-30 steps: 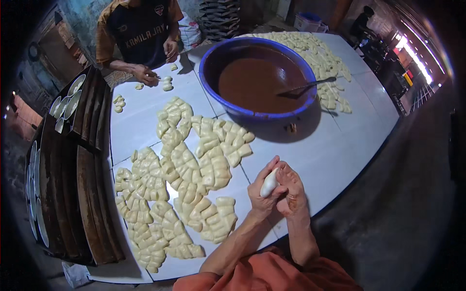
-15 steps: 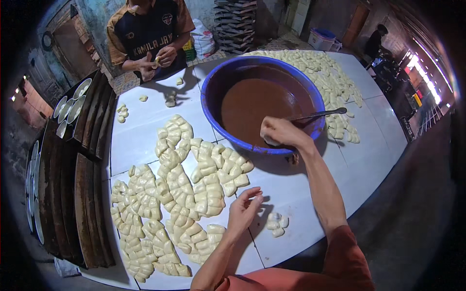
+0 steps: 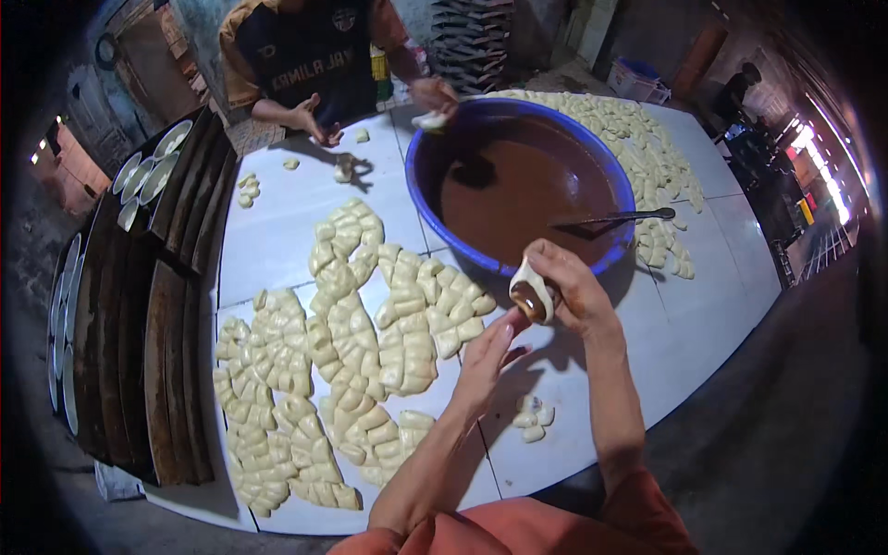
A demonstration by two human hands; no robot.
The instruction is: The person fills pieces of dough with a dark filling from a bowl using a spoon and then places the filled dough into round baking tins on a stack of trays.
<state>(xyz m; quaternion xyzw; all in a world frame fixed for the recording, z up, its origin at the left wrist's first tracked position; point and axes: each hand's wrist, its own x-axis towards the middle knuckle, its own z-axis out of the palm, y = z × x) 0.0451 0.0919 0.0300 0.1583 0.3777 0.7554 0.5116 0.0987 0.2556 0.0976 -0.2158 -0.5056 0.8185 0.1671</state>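
In my right hand [image 3: 569,282] is a flattened piece of dough [image 3: 547,302], folded up around a glossy brown filling. It is held just off the near rim of a blue basin [image 3: 427,215]. My left hand [image 3: 488,363] comes up from below with its fingers stretched out, and a fingertip meets the lower edge of the dough. Brown paste [image 3: 518,199] fills the basin, and a dark spatula [image 3: 620,218] leans in it over the right rim. A small cluster of dough pieces [image 3: 534,419] lies on the white table below my hands.
Many pale dough pieces [image 3: 347,324] cover the table's left half; more [image 3: 638,153] lie behind the basin. Across the table a co-worker's hand [image 3: 435,97] holds dough at the basin's far rim. Stacked dark trays [image 3: 116,351] with round tins stand at the left edge.
My right hand has come back from inside the basin with the filled dough, and my left hand has risen to it. The co-worker's hands have parted, one reaching to the basin.
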